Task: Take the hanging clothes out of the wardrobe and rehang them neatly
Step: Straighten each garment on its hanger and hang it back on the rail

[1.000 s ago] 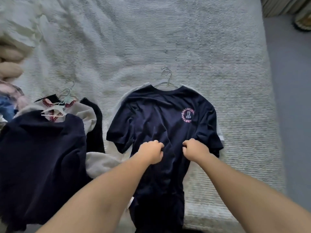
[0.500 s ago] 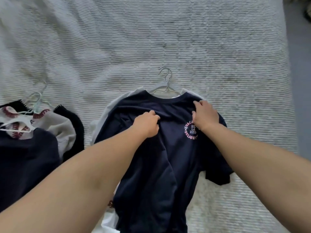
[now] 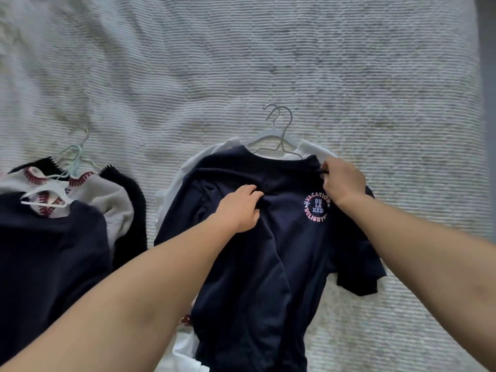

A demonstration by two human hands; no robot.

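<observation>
A navy T-shirt with a round pink and white chest print lies face up on the bed, on top of a white garment. Two white hangers poke out above its collar. My left hand rests on the shirt's upper chest with fingers bent into the fabric. My right hand pinches the shirt's shoulder seam beside the collar, just above the print.
A pile of clothes on hangers lies at the left: a navy top, a cream knit with red stitching, a black piece. The ribbed white bedspread stretches beyond. Grey floor runs along the right edge.
Both hands climbed from the shirt's waist to its chest and collar. My right hand went from the print up to the shoulder seam and now pinches it.
</observation>
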